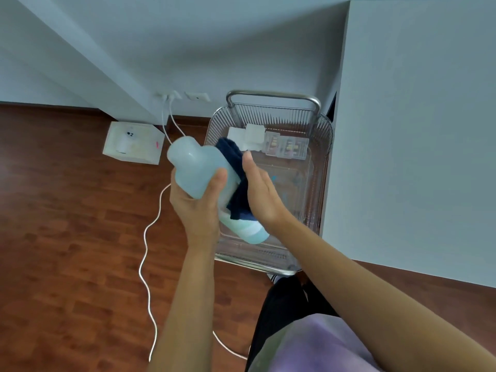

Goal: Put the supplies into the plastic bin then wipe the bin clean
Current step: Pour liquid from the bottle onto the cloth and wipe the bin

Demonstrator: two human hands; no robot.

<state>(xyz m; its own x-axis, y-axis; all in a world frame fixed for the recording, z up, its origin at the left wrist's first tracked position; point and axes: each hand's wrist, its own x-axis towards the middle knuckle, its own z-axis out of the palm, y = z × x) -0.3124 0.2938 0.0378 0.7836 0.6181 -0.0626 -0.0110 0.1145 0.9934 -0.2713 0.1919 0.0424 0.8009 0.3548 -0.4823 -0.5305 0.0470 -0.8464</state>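
Head view. The left hand (197,202) grips a pale blue bottle (198,167), fingers and thumb curled round its body, and holds it tilted with the capped end down and toward the right, above the near left part of the bin (319,162). The right hand (261,191) lies with straight fingers against a dark blue cloth (237,181), pressing it flat onto the bottle's side; whether the thumb also pinches the cloth cannot be told. This hold reads as either wetting the cloth from the bottle or wiping the bottle itself, and the frame does not settle which. Keeping both over the bin would let any drips fall inside it rather than on the floor (67,224). The bin is clear plastic and sits inside a ribbed metal basket (214,124) with a tubular handle (273,95) at the far end. At the far end of the bin lie white packets (247,135) and, just beside them on the right, a clear case (288,146) with small coloured pieces, so some supplies are already in place, while the bottle is not yet set down. On the floor to the left, well apart from the basket, lies a white box (134,143), and a white cable (146,251) runs from the wall sockets (185,96) across the floor.
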